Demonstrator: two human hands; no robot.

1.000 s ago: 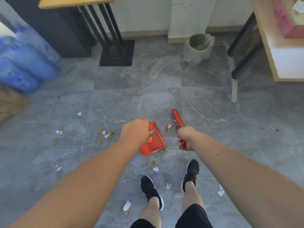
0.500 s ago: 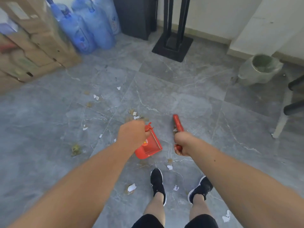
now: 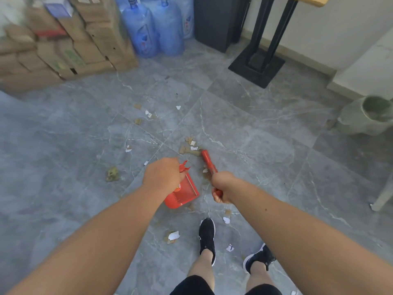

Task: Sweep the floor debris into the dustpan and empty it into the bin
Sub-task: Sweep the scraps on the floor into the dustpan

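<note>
Grey marble-look floor tiles (image 3: 244,128) carry scattered paper scraps (image 3: 190,146). Left hand (image 3: 162,176) grips a red dustpan (image 3: 184,193); right hand (image 3: 223,187) is closed around a red brush (image 3: 208,161), near the bin (image 3: 365,116).

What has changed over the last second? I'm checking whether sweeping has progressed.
The view has swung left: the bin now sits at the right edge, and cardboard boxes have come into sight. The left hand still holds the dustpan and the right hand the brush. Debris still litters the floor.
</note>
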